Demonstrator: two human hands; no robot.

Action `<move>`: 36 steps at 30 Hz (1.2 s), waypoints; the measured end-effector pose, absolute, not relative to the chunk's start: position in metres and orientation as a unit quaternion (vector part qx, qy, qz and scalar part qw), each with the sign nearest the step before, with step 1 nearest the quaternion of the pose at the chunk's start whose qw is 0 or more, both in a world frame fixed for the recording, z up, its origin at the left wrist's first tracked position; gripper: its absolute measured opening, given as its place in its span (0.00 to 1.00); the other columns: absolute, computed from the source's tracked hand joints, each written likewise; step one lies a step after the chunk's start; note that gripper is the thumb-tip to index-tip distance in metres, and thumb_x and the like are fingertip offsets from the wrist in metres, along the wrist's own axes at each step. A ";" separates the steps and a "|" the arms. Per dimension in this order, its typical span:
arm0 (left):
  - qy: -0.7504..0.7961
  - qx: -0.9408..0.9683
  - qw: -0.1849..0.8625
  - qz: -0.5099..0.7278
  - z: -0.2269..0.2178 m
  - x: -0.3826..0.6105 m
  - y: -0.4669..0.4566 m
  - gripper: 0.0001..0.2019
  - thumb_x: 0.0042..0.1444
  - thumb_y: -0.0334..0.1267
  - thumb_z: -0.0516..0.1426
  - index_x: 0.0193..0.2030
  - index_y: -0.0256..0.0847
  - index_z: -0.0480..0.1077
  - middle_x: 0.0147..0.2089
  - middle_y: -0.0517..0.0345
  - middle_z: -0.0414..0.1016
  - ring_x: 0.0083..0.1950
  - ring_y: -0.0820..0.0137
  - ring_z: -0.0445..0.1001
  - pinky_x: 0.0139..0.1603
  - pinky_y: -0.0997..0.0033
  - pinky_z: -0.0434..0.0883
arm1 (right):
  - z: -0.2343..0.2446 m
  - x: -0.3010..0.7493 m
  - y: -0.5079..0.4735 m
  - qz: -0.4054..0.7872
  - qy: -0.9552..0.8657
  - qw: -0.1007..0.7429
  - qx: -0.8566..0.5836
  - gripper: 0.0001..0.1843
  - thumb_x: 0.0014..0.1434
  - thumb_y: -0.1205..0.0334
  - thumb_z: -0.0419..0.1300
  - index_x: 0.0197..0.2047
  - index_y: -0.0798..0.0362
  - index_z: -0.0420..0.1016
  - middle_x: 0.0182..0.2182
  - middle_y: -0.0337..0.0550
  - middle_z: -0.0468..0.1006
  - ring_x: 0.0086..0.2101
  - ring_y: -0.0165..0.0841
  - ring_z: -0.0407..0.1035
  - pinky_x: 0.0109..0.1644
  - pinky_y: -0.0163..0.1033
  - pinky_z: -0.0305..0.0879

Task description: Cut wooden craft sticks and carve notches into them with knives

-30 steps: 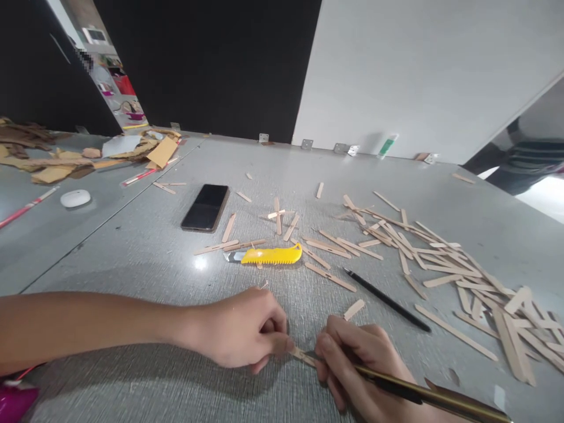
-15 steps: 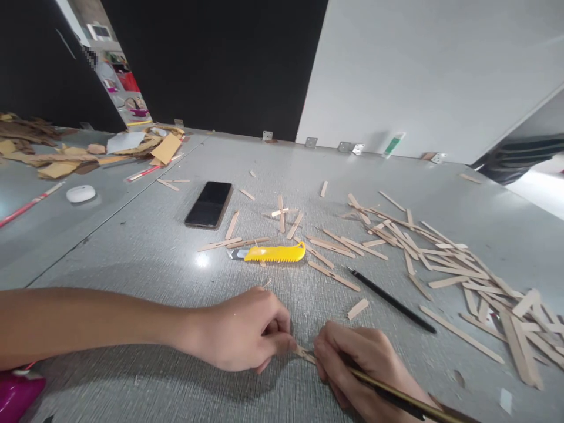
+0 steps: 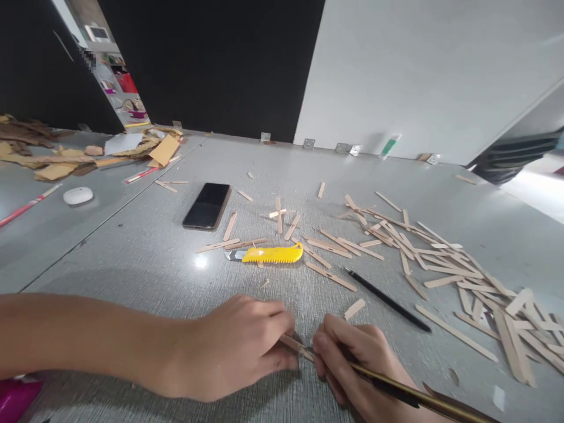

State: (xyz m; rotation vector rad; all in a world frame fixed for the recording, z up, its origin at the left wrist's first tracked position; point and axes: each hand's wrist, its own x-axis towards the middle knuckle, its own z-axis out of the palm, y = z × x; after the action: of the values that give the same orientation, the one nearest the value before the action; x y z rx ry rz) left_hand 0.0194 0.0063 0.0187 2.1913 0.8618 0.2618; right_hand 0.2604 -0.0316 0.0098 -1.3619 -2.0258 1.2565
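Observation:
My left hand (image 3: 247,346) is at a wooden craft stick (image 3: 292,342), which lies between its thumb and fingers near the tabletop. The fingers are slightly blurred, and one end of the stick is hidden among them. My right hand (image 3: 356,358) is closed around a slender brass-coloured tool with a black part (image 3: 396,390), held like a pen. Its tip points at the stick's notched part and is mostly covered by the fingers. Beyond my hands lies a yellow utility knife (image 3: 273,254) with its blade out.
Many craft sticks (image 3: 440,258) lie heaped on the right, beside a black pen-like tool (image 3: 388,299). A phone (image 3: 207,205), a white case (image 3: 78,195) and torn cardboard (image 3: 163,151) are on the left. A glue tube (image 3: 390,145) leans on the back panel.
My left hand has moved slightly left and nearer, with thumb and fingers further apart, so more of the stick shows. My right hand keeps its hold, almost unmoved.

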 end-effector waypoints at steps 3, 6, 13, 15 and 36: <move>0.304 0.883 0.334 0.127 0.008 0.019 0.008 0.07 0.72 0.38 0.59 0.45 0.41 0.78 0.42 0.54 0.74 0.44 0.64 0.75 0.46 0.65 0.70 | 0.008 0.260 -0.032 0.456 -0.704 0.189 -0.511 0.27 0.80 0.46 0.45 0.30 0.47 0.65 0.16 0.30 0.64 0.17 0.27 0.58 0.22 0.34 0.54; 0.285 0.891 0.319 0.155 -0.002 0.018 0.013 0.10 0.75 0.38 0.56 0.46 0.41 0.79 0.44 0.55 0.74 0.41 0.69 0.74 0.46 0.68 0.70 | 0.006 0.260 -0.033 0.458 -0.695 0.189 -0.521 0.27 0.80 0.45 0.45 0.30 0.48 0.65 0.15 0.30 0.64 0.17 0.26 0.59 0.22 0.33 0.55; 0.227 0.903 0.323 0.168 -0.002 0.017 0.027 0.10 0.75 0.38 0.57 0.49 0.41 0.81 0.45 0.56 0.80 0.42 0.71 0.78 0.45 0.73 0.72 | 0.003 0.260 -0.029 0.428 -0.720 0.190 -0.513 0.25 0.80 0.49 0.48 0.29 0.46 0.59 0.17 0.28 0.60 0.18 0.26 0.54 0.22 0.36 0.49; 0.219 0.907 0.318 0.166 -0.002 0.016 0.030 0.10 0.75 0.37 0.57 0.48 0.41 0.81 0.45 0.56 0.80 0.41 0.72 0.79 0.45 0.74 0.72 | 0.002 0.259 -0.029 0.400 -0.740 0.195 -0.504 0.24 0.80 0.51 0.48 0.29 0.46 0.56 0.19 0.29 0.59 0.19 0.27 0.53 0.23 0.37 0.48; 0.179 0.952 0.126 0.215 -0.014 0.012 0.025 0.10 0.74 0.31 0.54 0.43 0.38 0.77 0.42 0.55 0.77 0.33 0.71 0.75 0.31 0.71 0.72 | 0.019 0.246 -0.018 0.574 -0.541 0.178 -0.589 0.24 0.70 0.42 0.62 0.29 0.49 0.67 0.15 0.28 0.68 0.10 0.20 0.52 0.12 0.27 0.42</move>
State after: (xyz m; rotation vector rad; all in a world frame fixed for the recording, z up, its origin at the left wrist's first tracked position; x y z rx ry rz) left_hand 0.0122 0.0247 -0.0144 2.7720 0.5227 0.6254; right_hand 0.2462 -0.0178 0.0193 -1.6651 -1.5291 1.6226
